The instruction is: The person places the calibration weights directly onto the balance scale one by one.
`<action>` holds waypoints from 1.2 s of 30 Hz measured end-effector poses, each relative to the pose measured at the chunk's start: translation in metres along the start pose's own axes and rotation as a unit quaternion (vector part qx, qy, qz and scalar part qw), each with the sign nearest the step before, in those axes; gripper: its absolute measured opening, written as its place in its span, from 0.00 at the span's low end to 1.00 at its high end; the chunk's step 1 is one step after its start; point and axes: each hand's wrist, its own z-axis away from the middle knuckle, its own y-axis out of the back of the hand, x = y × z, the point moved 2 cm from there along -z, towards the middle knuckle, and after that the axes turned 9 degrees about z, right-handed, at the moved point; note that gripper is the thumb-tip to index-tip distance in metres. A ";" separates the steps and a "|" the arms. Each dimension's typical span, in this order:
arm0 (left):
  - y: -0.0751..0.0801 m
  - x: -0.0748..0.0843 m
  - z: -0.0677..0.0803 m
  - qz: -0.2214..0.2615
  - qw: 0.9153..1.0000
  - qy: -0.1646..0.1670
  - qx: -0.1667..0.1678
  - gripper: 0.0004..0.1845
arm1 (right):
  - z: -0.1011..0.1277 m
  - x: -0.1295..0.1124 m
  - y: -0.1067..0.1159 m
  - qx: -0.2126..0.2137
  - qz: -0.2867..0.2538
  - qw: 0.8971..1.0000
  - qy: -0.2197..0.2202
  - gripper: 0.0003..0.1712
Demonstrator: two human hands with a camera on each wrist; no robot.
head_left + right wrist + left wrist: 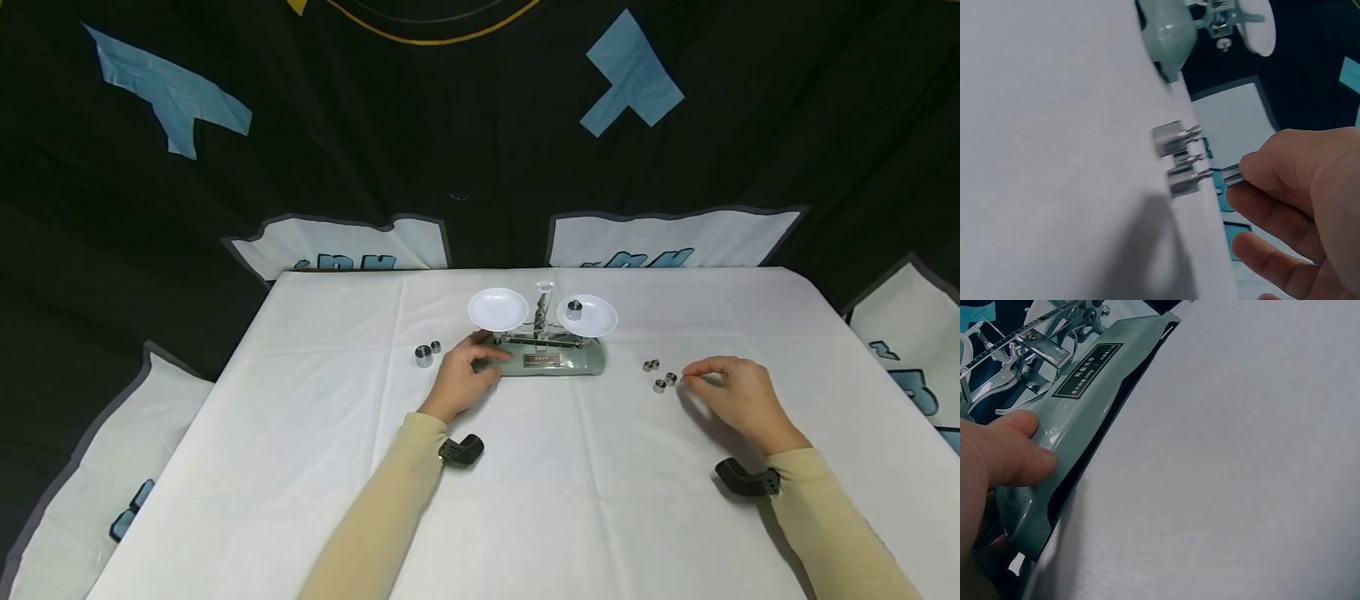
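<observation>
A green balance scale with two white pans stands mid-table. Its left pan is bare, and the right pan carries one metal weight. My left hand grips the left end of the scale base, with its fingers lying on the top. To the right of the scale, my right hand pinches a small metal weight just above the cloth. Three more small weights stand right beside it, also seen in the head view as small weights.
Two metal weights, a larger one and a smaller one, stand left of my left hand. A white cloth covers the table. Black drapes with blue patches hang behind it and at both sides.
</observation>
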 end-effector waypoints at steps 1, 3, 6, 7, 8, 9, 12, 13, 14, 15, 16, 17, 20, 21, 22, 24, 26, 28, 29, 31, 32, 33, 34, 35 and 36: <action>0.000 0.000 0.000 0.000 1.000 -0.001 0.000 0.13 | -0.001 -0.002 0.003 0.005 -0.003 1.000 0.006 0.08; 0.000 0.001 0.000 0.001 1.000 -0.001 0.001 0.13 | -0.004 -0.005 0.008 0.015 -0.005 1.000 0.019 0.08; 0.000 0.001 0.000 0.001 1.000 -0.001 0.001 0.13 | -0.010 -0.012 0.017 0.025 -0.003 0.999 0.031 0.07; 0.000 0.000 0.000 0.001 1.000 0.000 0.001 0.13 | -0.012 -0.015 0.019 0.028 -0.002 0.999 0.034 0.07; 0.000 0.000 0.000 0.002 1.000 0.001 0.001 0.13 | -0.014 -0.018 0.022 0.028 0.002 0.999 0.035 0.07; 0.000 -0.001 0.000 0.002 1.000 0.002 0.002 0.13 | -0.017 -0.021 0.024 0.029 0.005 0.999 0.035 0.07; 0.000 -0.001 0.000 0.001 1.000 0.001 0.003 0.13 | -0.025 -0.029 0.030 0.026 0.008 0.999 0.039 0.08; 0.000 -0.002 0.000 0.001 1.000 0.000 0.004 0.13 | -0.028 -0.032 0.031 0.024 0.007 0.999 0.042 0.08; 0.000 -0.001 0.000 0.001 1.000 -0.001 0.005 0.13 | -0.031 -0.035 0.032 0.023 0.005 0.999 0.046 0.08; 0.000 -0.001 0.000 0.001 1.000 -0.002 0.005 0.13 | -0.034 -0.038 0.033 0.022 0.004 0.999 0.050 0.08; 0.000 -0.001 0.000 0.001 1.000 -0.003 0.005 0.13 | -0.036 -0.041 0.033 0.021 0.002 0.998 0.053 0.08; 0.000 -0.001 0.000 0.002 1.000 -0.004 0.005 0.13 | -0.039 -0.044 0.034 0.018 0.001 0.998 0.055 0.09; -0.001 -0.001 -0.001 0.003 1.000 -0.004 0.004 0.13 | -0.046 -0.054 0.037 0.012 -0.002 0.998 0.057 0.09; -0.001 -0.001 -0.001 0.003 1.000 -0.004 0.004 0.13 | -0.049 -0.058 0.038 0.008 -0.003 0.998 0.055 0.10; -0.001 -0.001 -0.001 0.003 1.000 -0.004 0.003 0.13 | -0.051 -0.062 0.038 0.005 -0.005 0.999 0.054 0.10; -0.001 -0.001 -0.001 0.002 1.000 -0.001 0.002 0.13 | -0.057 -0.069 0.039 0.000 -0.009 0.998 0.055 0.11; -0.001 -0.002 -0.001 0.002 1.000 0.002 0.001 0.13 | -0.062 -0.076 0.038 -0.006 -0.016 0.998 0.056 0.11; -0.001 -0.002 -0.001 0.001 1.000 0.004 0.001 0.13 | -0.068 -0.082 0.037 -0.011 -0.021 0.998 0.059 0.11; -0.001 -0.001 -0.001 0.001 1.000 0.005 0.001 0.13 | -0.071 -0.085 0.036 -0.013 -0.023 0.998 0.063 0.11; -0.001 -0.001 0.000 0.000 1.000 0.006 0.002 0.13 | -0.076 -0.090 0.034 -0.017 -0.024 0.997 0.068 0.11; -0.001 0.000 0.000 0.000 1.000 0.005 0.002 0.13 | -0.079 -0.092 0.032 -0.018 -0.025 0.997 0.071 0.11; -0.001 0.000 0.000 0.001 1.000 0.004 0.003 0.13 | -0.081 -0.094 0.031 -0.020 -0.024 0.997 0.073 0.10; -0.001 0.000 0.000 0.001 1.000 0.004 0.003 0.13 | -0.084 -0.097 0.030 -0.021 -0.025 0.997 0.075 0.10; -0.001 0.001 0.000 0.001 1.000 0.004 0.003 0.13 | -0.086 -0.099 0.028 -0.024 -0.025 0.996 0.077 0.10; -0.001 0.001 0.000 0.001 1.000 0.004 0.003 0.13 | -0.089 -0.101 0.027 -0.027 -0.026 0.996 0.076 0.10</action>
